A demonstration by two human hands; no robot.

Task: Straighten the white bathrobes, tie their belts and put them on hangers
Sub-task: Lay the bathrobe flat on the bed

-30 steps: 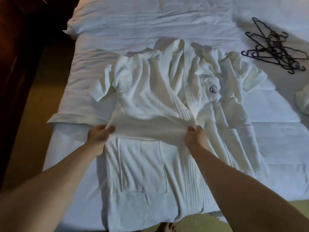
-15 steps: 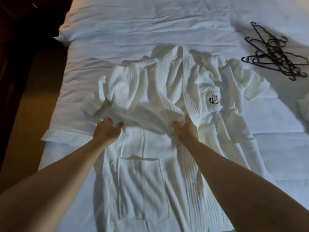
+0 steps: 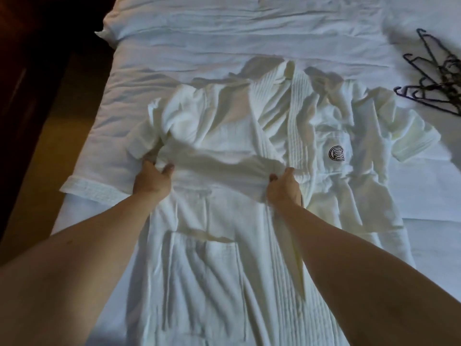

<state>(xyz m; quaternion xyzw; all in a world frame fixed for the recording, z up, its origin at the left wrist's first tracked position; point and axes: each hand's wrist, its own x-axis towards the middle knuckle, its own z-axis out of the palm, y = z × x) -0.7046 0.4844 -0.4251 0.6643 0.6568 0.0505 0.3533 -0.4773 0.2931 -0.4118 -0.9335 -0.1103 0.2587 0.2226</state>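
A white bathrobe [image 3: 224, 136] lies face up on the bed, collar away from me, with a dark round logo [image 3: 336, 153] on its chest and a patch pocket [image 3: 202, 270] low on the front. My left hand [image 3: 152, 181] grips the robe's left side at the waist, just below the short sleeve. My right hand [image 3: 284, 188] grips the ribbed front edge at the waist where the two panels overlap. Between my hands the cloth is bunched into a raised fold. I cannot make out the belt as a separate piece.
The bed [image 3: 224, 33] is covered in white sheets, with a pillow at the far end. A tangle of dark hangers [image 3: 434, 78] lies at the far right. The dark floor [image 3: 37, 171] and dark furniture run along the bed's left edge.
Both hands have slid up the robe from the upper skirt to the waist while gripping the cloth, and the fabric between them has bunched higher. The view has moved closer.
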